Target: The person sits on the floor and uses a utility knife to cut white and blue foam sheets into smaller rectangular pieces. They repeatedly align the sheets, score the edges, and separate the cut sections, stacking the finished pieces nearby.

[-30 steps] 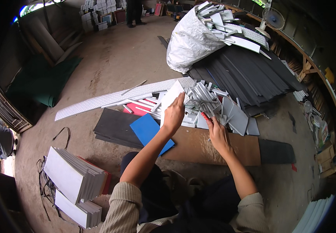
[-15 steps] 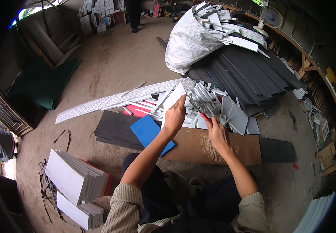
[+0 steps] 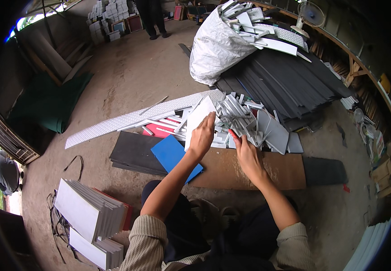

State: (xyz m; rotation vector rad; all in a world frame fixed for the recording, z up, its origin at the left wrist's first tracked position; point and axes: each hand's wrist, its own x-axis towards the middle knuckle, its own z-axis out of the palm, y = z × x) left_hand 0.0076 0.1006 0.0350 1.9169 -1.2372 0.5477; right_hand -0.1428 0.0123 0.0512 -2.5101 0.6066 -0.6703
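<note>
Left hand (image 3: 201, 137) grips white panel (image 3: 198, 118); right hand (image 3: 245, 153) touches grey offcuts (image 3: 249, 124).

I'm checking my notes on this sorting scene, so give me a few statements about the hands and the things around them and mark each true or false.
1. The left hand holds a white flat panel. True.
2. The right hand rests on the white sack. False: it reaches into the pile of grey and white offcuts, well short of the sack.
3. A blue sheet lies on the ground below the left hand. True.
4. The stacked white panels stand to the person's right. False: they are at the person's left.
5. The white sack is empty. False: strips stick out of its top.
</note>
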